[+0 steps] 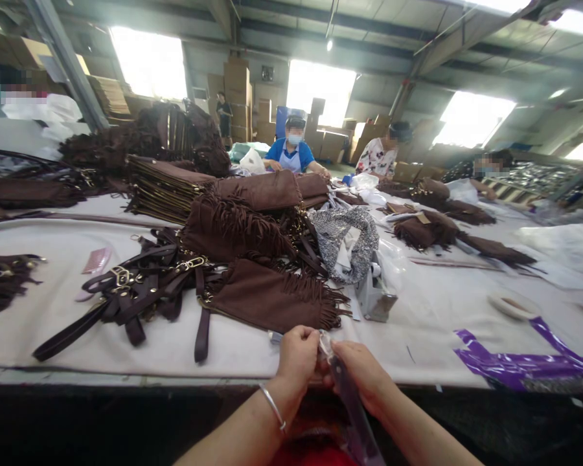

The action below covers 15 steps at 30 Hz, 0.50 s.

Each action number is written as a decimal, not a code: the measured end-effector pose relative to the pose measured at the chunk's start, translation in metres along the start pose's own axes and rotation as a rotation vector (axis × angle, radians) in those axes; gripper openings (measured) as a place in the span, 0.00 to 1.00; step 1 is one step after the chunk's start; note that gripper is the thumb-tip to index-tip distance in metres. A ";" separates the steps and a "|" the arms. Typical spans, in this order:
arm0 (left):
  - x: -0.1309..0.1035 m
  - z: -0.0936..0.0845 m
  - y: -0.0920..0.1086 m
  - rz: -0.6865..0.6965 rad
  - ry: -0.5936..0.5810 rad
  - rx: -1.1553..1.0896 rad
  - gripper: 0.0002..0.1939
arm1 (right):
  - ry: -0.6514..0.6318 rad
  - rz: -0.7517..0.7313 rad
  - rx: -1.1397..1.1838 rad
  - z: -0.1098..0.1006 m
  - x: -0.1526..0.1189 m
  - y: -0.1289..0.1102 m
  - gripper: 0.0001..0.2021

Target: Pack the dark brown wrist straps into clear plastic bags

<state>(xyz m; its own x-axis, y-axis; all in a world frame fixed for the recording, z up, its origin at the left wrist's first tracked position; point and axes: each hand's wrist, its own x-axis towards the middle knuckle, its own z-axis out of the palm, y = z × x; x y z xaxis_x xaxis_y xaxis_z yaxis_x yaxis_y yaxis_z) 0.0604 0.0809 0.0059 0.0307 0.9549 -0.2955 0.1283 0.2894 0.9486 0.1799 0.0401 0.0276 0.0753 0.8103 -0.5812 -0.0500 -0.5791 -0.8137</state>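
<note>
At the front edge of the table, my right hand [362, 372] is closed round a dark brown leather strap [352, 401], which hangs down toward my lap. A shiny, whitish end, perhaps a metal clasp in thin wrapping [325, 343], shows at the top of the strap. My left hand [296, 356] is closed in a pinch at that end, its fingertips partly hidden. Just beyond my hands lies a brown fringed bag [262, 294]. To its left is a heap of dark straps [150, 291] with gold-coloured buckles.
Stacked brown bags [170, 184] rise behind. A tape dispenser [376, 294] stands beside a speckled grey cloth [344, 236]. On the right are a tape roll [512, 305] and purple plastic [529, 362]; a pink comb [96, 260] lies left. Several people sit across the table.
</note>
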 end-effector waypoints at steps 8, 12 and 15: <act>0.004 -0.018 0.015 0.458 0.071 0.643 0.09 | -0.113 0.024 -0.011 -0.011 -0.019 0.019 0.18; 0.015 -0.017 0.019 0.487 0.079 0.796 0.09 | -0.157 0.080 0.027 -0.008 -0.027 0.023 0.20; 0.024 -0.016 0.024 0.472 -0.047 0.861 0.09 | -0.187 0.113 0.082 -0.008 -0.038 0.026 0.20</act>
<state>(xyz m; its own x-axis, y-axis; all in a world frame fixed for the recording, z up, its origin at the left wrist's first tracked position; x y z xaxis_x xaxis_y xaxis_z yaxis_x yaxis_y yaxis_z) 0.0484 0.1113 0.0230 0.3016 0.9508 0.0703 0.7707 -0.2866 0.5691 0.1834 -0.0062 0.0286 -0.1204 0.7476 -0.6531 -0.1290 -0.6641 -0.7364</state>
